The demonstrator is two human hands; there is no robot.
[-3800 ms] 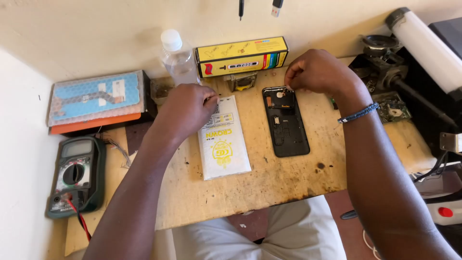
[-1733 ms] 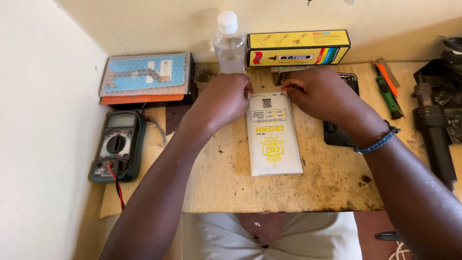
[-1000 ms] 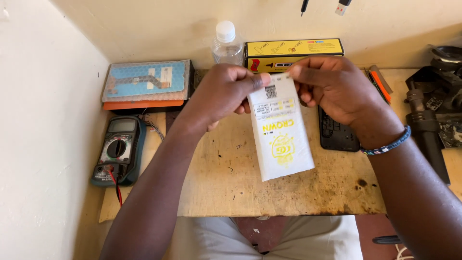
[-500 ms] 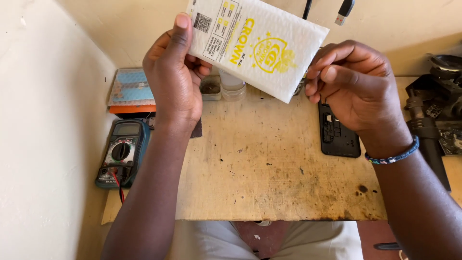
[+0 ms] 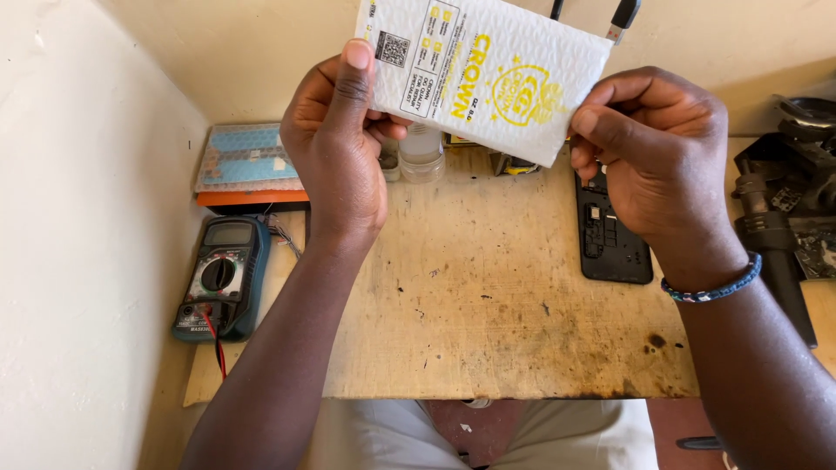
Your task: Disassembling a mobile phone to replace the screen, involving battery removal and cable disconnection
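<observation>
Up above the bench, I have a white padded pouch (image 5: 483, 74) held in the air between both hands. Its skin is quilted, a fine bubble texture, flat and rectangular with yellow and black print, and it sits tilted, the right end lower than the left. My left hand (image 5: 340, 144) pinches the left end, thumb flat on the front face and fingers curled behind. My right hand (image 5: 653, 157) pinches the lower right corner between thumb and bent fingers; a beaded blue bracelet (image 5: 712, 283) circles that wrist.

Below lies a wooden board (image 5: 470, 322), pale plywood, scuffed and dotted with dark burn marks, its near edge rough above my lap. Its middle is bare, so I have open room there to lower things. A black phone body (image 5: 610, 239) lies flat under my right hand, back open and showing its inner frame. A clear plastic bottle (image 5: 421, 155) stands upright at the far edge, partly hidden by the pouch. To the left, a dark multimeter (image 5: 218, 278) with a round dial and a red lead rests beside the wall, and behind it a bubble-wrapped flat packet (image 5: 248, 157) sits on an orange box. Dark metal tools (image 5: 784, 209) crowd the right edge.
</observation>
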